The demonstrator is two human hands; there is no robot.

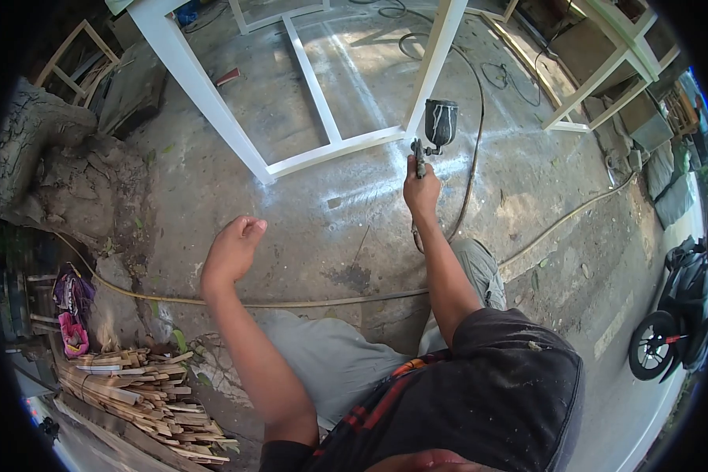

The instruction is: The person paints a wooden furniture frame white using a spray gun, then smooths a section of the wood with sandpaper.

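Note:
My right hand (422,191) grips a spray gun (419,160) with a dark, paint-streaked cup (441,122) on top. The gun is close to the lower corner of a white-painted wooden frame (334,151), whose legs rise out of view at the top. A hose hangs below my right hand. My left hand (234,245) is held over the concrete in front of the frame's left leg, its fingers curled together with nothing visible in them. White overspray marks the floor around the frame.
A yellowish hose (330,302) crosses the floor near my legs, and a dark hose (480,102) loops behind the gun. Scrap wood strips (138,397) lie at lower left, beside a tree trunk (39,149). Another frame (598,90) stands right; a motorbike (680,315) is parked far right.

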